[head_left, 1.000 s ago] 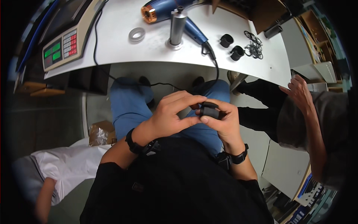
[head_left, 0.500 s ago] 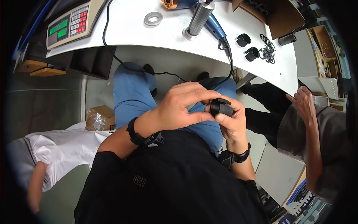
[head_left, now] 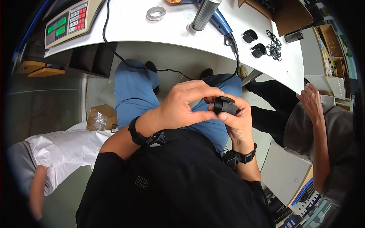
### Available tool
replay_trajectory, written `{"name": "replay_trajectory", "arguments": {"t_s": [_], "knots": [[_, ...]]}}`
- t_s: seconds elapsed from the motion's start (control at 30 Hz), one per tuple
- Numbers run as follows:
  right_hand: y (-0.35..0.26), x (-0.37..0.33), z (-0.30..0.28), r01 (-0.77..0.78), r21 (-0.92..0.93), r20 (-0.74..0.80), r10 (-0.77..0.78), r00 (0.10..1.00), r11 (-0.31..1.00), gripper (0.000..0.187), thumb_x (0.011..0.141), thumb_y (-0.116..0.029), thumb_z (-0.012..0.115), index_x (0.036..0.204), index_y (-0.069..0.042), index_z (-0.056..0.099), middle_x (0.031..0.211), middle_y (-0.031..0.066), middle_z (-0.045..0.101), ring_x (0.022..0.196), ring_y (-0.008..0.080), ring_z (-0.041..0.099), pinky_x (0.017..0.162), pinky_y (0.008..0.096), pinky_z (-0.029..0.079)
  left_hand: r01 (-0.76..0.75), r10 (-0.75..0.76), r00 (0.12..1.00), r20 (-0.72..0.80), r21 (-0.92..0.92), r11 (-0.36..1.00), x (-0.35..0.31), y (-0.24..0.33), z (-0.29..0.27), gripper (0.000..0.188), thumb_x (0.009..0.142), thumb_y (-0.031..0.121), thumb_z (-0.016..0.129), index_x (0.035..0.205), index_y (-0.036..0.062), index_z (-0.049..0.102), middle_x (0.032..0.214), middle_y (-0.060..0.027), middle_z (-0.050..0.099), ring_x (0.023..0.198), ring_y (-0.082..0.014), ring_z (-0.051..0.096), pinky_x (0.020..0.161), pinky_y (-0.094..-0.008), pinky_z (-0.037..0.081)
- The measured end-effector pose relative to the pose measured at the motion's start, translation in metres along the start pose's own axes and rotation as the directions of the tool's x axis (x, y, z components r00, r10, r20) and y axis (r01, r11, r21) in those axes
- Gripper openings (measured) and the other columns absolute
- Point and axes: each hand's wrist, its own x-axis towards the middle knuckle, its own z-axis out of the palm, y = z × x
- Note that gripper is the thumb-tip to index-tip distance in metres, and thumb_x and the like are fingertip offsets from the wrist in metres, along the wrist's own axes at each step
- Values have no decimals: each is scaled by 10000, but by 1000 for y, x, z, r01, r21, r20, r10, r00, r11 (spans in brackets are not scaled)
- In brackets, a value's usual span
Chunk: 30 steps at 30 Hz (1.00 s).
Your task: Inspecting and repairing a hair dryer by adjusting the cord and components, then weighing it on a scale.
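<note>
Over my lap, both hands hold a short black cylindrical plastic part (head_left: 225, 106) with a raised tab on its upper side. My left hand (head_left: 186, 102) pinches its left end between thumb and fingers. Curled round the other end is my right hand (head_left: 239, 117), its thumb pressed on the near side. Part of the piece is hidden by the fingers. Two black ring-shaped parts with gaps, one farther (head_left: 249, 36) and one nearer (head_left: 259, 50), lie on the white table (head_left: 167, 32). Beside them is a pile of thin black rubber rings (head_left: 273, 46).
A ribbed metal cylinder (head_left: 204, 17) stands by a blue heat gun (head_left: 219, 22), whose cord drops over the table edge. A grey ring (head_left: 156, 13) and a scale (head_left: 68, 23) are left. People sit on both sides; one hand (head_left: 311, 99) is near the right corner.
My hands keep their hold on the black part, which has turned slightly between the fingers. The view has shifted a little, moving the table's things slightly. The right-hand person's hand moved slightly.
</note>
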Motion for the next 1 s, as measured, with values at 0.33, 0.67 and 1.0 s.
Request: {"name": "replay_trajectory", "arguments": {"t_s": [0.33, 0.67, 1.0], "knots": [[13, 2, -4, -30, 139, 56, 22, 998, 990, 594, 766, -346, 917, 1140, 72, 723, 1066, 172, 726, 1047, 256, 680, 1009, 380, 530, -2, 3, 1000, -28, 16, 1000, -3, 0, 2, 566, 769, 169, 937, 1267, 19, 715, 959, -96, 715, 850, -206, 696, 751, -314, 562], [26, 4, -7, -52, 342, 119, 12, 993, 938, 639, 787, -386, 909, 1162, 91, 707, 1093, 154, 699, 979, 208, 673, 892, 334, 550, -7, 8, 998, -61, 10, 1000, -4, 3, 7, 580, 763, 164, 942, 1272, 4, 713, 938, -89, 712, 835, -198, 687, 747, -310, 561], [23, 8, -13, 16, 342, 96, -51, 994, 940, 599, 818, -329, 895, 1209, 80, 695, 1029, 154, 752, 949, 205, 699, 899, 335, 559, 2, -1, 999, -47, 25, 1000, 0, 4, 7, 595, 786, 144, 925, 1314, -1, 690, 968, -91, 703, 854, -198, 680, 766, -314, 564]]}}
